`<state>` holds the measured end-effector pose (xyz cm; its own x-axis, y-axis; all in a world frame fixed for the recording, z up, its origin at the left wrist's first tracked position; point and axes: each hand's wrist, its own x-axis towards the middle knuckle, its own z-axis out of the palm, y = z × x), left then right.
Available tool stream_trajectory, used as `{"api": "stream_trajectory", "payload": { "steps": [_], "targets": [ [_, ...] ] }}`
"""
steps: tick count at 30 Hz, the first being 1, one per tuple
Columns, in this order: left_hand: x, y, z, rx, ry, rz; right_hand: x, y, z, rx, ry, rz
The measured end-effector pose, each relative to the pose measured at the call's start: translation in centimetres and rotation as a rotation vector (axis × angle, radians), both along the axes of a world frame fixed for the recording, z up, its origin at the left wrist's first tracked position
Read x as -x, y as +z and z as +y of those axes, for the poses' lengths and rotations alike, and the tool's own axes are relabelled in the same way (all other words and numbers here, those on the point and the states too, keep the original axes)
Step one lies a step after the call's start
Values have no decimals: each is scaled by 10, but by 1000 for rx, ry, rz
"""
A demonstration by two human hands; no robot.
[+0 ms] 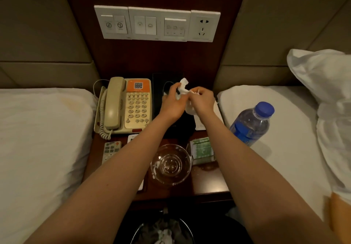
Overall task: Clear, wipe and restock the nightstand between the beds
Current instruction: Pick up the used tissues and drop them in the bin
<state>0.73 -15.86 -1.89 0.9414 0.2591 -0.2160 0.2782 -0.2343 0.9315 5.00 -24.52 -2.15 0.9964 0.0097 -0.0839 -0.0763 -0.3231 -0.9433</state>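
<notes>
My left hand (171, 104) and right hand (202, 101) pinch a white tissue (183, 87) between them, over the black tissue box (185, 126), probably to fold its tip neat

Dim, yellowish room light, seen through a wide lens.
The switch panel (157, 24) and the tissue (183, 86) catch the most light; the nightstand (209, 179) wood sinks almost to black; small glints ring the glass bowl (171, 164) and the water bottle (250, 124), which throws a faint shadow on the sheet (281, 164); my forearms (114, 177) swell toward the lower corners, and straight edges bow; the pillow (322, 84) at far right looks soft and smeared.
</notes>
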Motion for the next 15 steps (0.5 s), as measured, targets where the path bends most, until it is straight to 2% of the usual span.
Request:
{"api": "stream_trajectory", "payload": {
  "steps": [5, 9, 12, 15],
  "targets": [
    [35, 9, 16, 49, 103, -20, 35, 4, 4, -76, 95, 106],
    [62, 15, 22, 87, 165, 39, 70, 9, 4, -72, 294, 214],
    [79, 21, 17, 268, 94, 201, 81, 18, 4, -142, 297, 229],
    [80, 25, 7, 483, 139, 164, 71, 24, 10, -239, 167, 280]
  ]
}}
